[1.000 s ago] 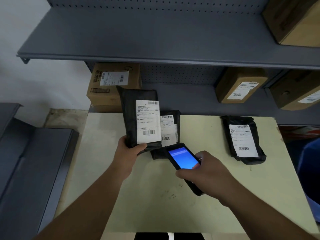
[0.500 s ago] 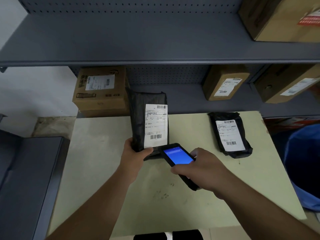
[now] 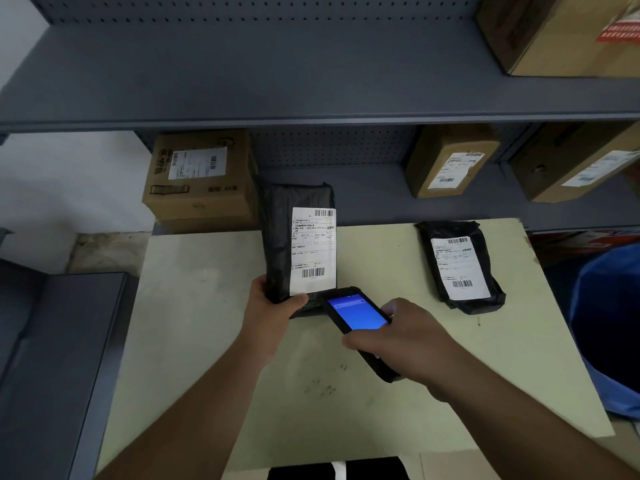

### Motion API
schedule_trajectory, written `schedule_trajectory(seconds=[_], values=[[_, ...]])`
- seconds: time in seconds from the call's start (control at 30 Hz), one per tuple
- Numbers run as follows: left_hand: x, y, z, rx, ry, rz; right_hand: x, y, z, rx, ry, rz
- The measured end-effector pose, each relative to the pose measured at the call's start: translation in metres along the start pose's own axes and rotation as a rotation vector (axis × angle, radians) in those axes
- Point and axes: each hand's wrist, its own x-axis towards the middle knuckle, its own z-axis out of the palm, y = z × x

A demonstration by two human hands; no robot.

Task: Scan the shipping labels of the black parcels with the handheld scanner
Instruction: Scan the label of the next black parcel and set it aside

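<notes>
My left hand grips the bottom edge of a black parcel and holds it upright over the pale table. Its white shipping label faces me, with a barcode near the lower end. In my right hand is the black handheld scanner, blue screen lit, its top end just below the label. The edge of another black parcel peeks out beneath the held one. A further black parcel with a label lies flat at the table's right.
Grey metal shelving stands behind the table with cardboard boxes: one at the left, two at the right, one on top. A blue bin is at the right, a grey surface at the left.
The held parcel has shifted right and now covers the parcel lying behind it. The scanner has stayed just below the label. My view has tilted a little.
</notes>
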Motion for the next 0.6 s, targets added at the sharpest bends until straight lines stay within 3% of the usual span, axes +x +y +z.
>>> schedule_trajectory(seconds=[0.6], values=[[-0.004, -0.006, 0.066, 0.005, -0.107, -0.106, 0.009, 0.038, -0.045, 0.090, 0.035, 0.022]])
